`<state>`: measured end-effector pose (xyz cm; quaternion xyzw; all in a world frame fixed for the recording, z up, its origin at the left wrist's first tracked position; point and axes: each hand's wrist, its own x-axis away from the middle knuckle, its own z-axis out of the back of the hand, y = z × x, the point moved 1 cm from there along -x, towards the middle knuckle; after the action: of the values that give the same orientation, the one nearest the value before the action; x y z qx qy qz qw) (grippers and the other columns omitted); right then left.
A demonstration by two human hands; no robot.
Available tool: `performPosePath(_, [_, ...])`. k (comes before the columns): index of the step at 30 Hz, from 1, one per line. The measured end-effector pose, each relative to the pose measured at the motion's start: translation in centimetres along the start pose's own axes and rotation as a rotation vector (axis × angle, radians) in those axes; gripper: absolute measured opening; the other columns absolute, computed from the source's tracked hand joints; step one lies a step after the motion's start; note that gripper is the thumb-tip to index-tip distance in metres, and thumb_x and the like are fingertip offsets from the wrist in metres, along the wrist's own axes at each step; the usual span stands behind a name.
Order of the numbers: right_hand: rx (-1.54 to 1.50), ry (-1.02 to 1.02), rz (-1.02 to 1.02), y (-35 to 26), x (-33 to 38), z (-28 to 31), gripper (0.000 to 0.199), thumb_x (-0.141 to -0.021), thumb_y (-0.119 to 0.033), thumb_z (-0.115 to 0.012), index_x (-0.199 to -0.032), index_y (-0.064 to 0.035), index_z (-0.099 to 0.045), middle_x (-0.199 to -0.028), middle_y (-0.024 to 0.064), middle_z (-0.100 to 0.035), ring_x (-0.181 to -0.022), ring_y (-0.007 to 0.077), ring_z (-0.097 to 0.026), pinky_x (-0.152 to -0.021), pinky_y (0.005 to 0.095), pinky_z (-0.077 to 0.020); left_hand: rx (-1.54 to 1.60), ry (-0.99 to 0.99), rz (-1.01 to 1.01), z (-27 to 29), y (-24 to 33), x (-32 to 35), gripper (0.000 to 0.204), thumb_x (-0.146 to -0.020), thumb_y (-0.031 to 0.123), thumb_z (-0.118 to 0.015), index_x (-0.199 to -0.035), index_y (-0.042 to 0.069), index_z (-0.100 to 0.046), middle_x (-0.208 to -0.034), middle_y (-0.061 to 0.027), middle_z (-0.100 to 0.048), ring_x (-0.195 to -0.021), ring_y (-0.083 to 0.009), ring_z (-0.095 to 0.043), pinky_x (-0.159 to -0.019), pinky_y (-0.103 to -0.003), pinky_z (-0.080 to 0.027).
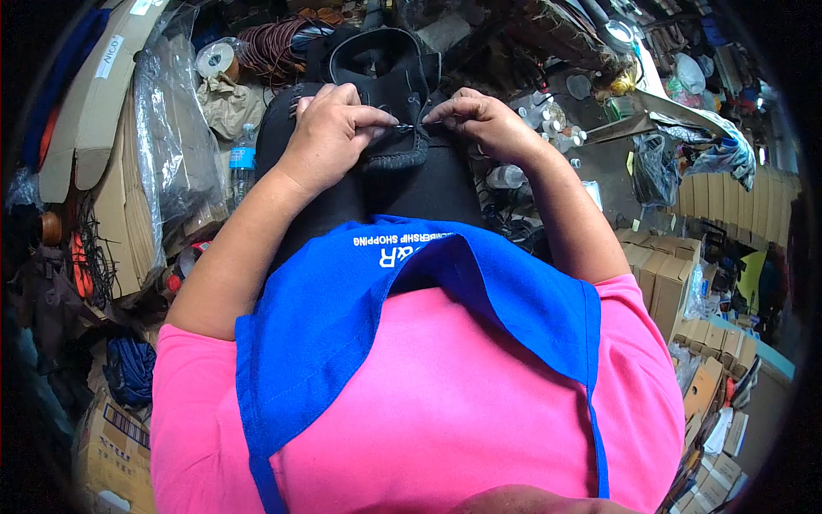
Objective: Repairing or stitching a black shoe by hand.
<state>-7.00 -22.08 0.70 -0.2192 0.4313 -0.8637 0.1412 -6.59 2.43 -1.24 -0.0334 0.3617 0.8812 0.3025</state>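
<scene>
On my lap rests a black boot-like piece [396,86] with a round opening at its far end and a ridged, stitched-looking edge nearest me. My left hand [330,128] is closed in a pinch at its left side, holding a thin shiny needle [402,127] that lies against the black material. From the other side, my right hand [479,120] is also closed, thumb and forefinger pinched beside the same spot. What those right fingertips hold is too small to name.
A water bottle [243,163] stands left of my legs, near plastic-wrapped cardboard [175,128]. Behind it are a spool [216,60] and brown cord [278,47]. To the right are small bottles [548,116], a plastic bag [655,167] and stacked cardboard boxes [664,278].
</scene>
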Motion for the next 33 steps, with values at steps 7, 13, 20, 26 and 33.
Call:
performPosePath(7, [0.025,-0.014,-0.028,-0.3,-0.1,0.1,0.022,-0.085,-0.006,-0.059,-0.102,-0.0145,-0.070,-0.091,0.0035,-0.053,-0.091,0.0162,-0.053,-0.082,0.0272,-0.0418,-0.050,-0.067,0.069,-0.1,0.3,-0.2,0.020,-0.074,0.013,-0.068,-0.088,0.025,-0.073,-0.078,-0.0004,-0.049,-0.088,-0.0197,-0.050,-0.081,-0.037,-0.034])
performPosePath(13, [0.001,-0.006,0.010,-0.1,0.1,0.1,0.021,-0.086,-0.007,-0.059,-0.102,-0.0131,-0.069,-0.089,0.0017,-0.052,-0.088,0.0140,-0.050,-0.080,0.0262,-0.0405,-0.070,-0.076,0.063,-0.1,0.6,-0.3,0.019,-0.074,0.014,-0.067,-0.088,0.025,-0.073,-0.078,-0.0010,-0.050,-0.089,-0.0201,-0.050,-0.080,-0.037,-0.033])
performPosePath(20, [0.017,-0.023,0.002,0.2,0.0,0.2,0.026,-0.082,-0.003,-0.059,-0.103,-0.0144,-0.069,-0.095,0.0064,-0.056,-0.094,0.0190,-0.055,-0.087,0.0290,-0.0425,-0.057,-0.066,0.047,-0.2,0.3,-0.3,0.020,-0.075,0.013,-0.067,-0.092,0.023,-0.072,-0.079,-0.0027,-0.050,-0.088,-0.0217,-0.050,-0.078,-0.037,-0.035])
performPosePath(26, [-0.001,-0.023,0.025,0.5,0.0,0.2,0.027,-0.081,-0.003,-0.059,-0.103,-0.0145,-0.069,-0.096,0.0064,-0.057,-0.096,0.0192,-0.055,-0.088,0.0296,-0.0424,-0.022,-0.050,0.059,-0.2,0.1,-0.3,0.020,-0.075,0.013,-0.067,-0.092,0.023,-0.072,-0.078,-0.0021,-0.050,-0.087,-0.0211,-0.050,-0.079,-0.036,-0.035])
performPosePath(33, [-0.042,-0.007,0.015,0.5,0.0,-0.1,0.023,-0.084,-0.005,-0.059,-0.103,-0.0123,-0.069,-0.094,0.0026,-0.057,-0.094,0.0153,-0.053,-0.087,0.0278,-0.0406,-0.038,-0.063,0.048,-0.1,0.2,-0.3,0.021,-0.075,0.014,-0.067,-0.092,0.024,-0.072,-0.077,-0.0012,-0.049,-0.086,-0.0205,-0.050,-0.079,-0.036,-0.034])
